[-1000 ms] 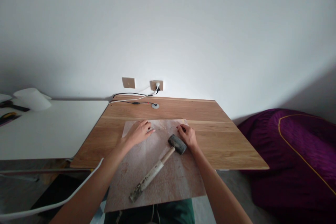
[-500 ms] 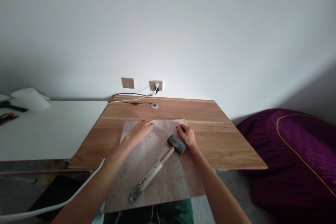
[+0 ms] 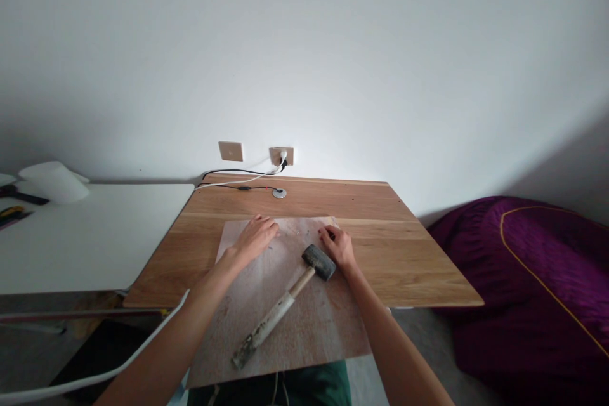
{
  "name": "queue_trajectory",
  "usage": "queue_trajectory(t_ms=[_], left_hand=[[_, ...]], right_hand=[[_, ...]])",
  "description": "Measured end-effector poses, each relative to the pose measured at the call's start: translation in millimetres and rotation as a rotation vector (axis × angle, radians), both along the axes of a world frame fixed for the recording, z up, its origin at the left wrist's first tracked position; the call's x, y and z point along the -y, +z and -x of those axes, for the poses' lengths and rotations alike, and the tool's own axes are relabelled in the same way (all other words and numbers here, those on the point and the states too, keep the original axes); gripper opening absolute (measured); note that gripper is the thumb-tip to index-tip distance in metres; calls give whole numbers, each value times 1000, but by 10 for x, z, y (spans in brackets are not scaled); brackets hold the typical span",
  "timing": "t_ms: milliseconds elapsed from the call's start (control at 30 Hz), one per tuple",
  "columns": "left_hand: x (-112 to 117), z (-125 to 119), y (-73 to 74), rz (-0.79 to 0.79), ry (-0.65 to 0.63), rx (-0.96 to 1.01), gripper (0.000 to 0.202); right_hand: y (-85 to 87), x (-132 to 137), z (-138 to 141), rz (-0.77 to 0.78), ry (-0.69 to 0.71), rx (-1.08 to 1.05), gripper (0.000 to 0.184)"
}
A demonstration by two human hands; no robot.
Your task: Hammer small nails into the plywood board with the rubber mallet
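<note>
A mallet (image 3: 278, 311) with a dark block head and a worn, pale-smeared wooden handle lies diagonally on a thin, stained board (image 3: 328, 330). Its head points to the far right, its handle end towards me. My left hand (image 3: 257, 236) rests on the board's far left part, palm down, fingers extended. On the far right part, beside the mallet head, my right hand (image 3: 339, 246) lies with its fingers curled in; I see no object in it. Neither hand touches the mallet. Between the hands a few tiny light specks lie on the board, too small to name.
The board overhangs the near edge of a wooden tabletop (image 3: 404, 254). Cables (image 3: 238, 183) run from a wall socket (image 3: 281, 155) along its back. Left stands a white table (image 3: 118, 228) with a white roll (image 3: 54, 181); right, a purple beanbag (image 3: 476, 254). A white strip (image 3: 128, 355) crosses the lower left.
</note>
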State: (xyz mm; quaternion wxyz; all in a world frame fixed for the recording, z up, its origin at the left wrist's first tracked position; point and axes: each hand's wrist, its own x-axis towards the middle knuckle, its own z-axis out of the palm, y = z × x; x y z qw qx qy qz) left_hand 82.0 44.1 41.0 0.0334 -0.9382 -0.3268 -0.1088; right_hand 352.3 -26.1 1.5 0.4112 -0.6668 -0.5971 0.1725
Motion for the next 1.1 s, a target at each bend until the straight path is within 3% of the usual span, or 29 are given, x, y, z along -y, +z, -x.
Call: queue_trajectory(t_ms=[233,367,467,567,700,900,1100], left_hand=[[40,-57,42,-12,85,80,19],[68,-83,85,24,11,65,28],[86,-99,88,34,7,86,23],[82,-132,58,52,-4,92,14],[30,-206,-10,99,-86,100,19],[-34,-262,-42,73,-96,61,26],[6,-285,-20,18,-27,27,14]], right_hand=[[-5,-5,-8,8,0,-5,46],[-1,-3,-6,13,5,-9,47],[-1,-2,-5,13,7,-11,47],[-3,-3,-5,9,3,-6,46],[0,-5,-6,4,2,4,47],[0,-8,-8,-1,-2,14,47],[-11,-15,-11,-5,-7,12,47]])
